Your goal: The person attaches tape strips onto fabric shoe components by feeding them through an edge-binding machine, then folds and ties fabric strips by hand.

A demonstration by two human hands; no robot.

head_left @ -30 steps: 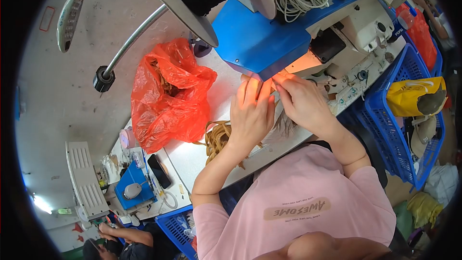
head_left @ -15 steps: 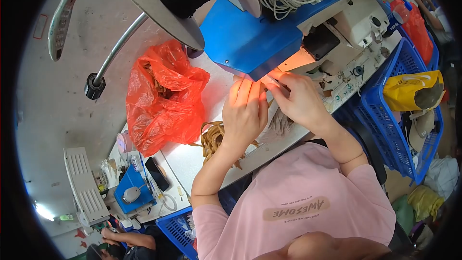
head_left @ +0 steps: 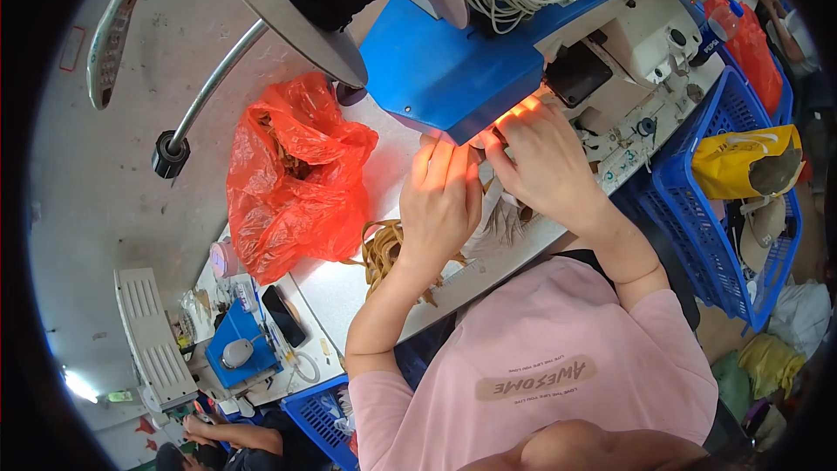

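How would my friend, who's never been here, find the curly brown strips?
Find the big blue machine at the top, then the shiny red bag left of it. Between that bag and the wrist of the left hand, a tangle of brown strips lies on the white table. They're loopy and in the open, unlike the brown pieces inside the bag.

Dark phone [head_left: 284,317] lying flat | blue basket [head_left: 694,231]: yellow bag [head_left: 731,160] and probably a beige cap [head_left: 764,234]

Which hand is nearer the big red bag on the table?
Left. The left hand is beside the red bag, not touching; the right hand is farther away, past the left.
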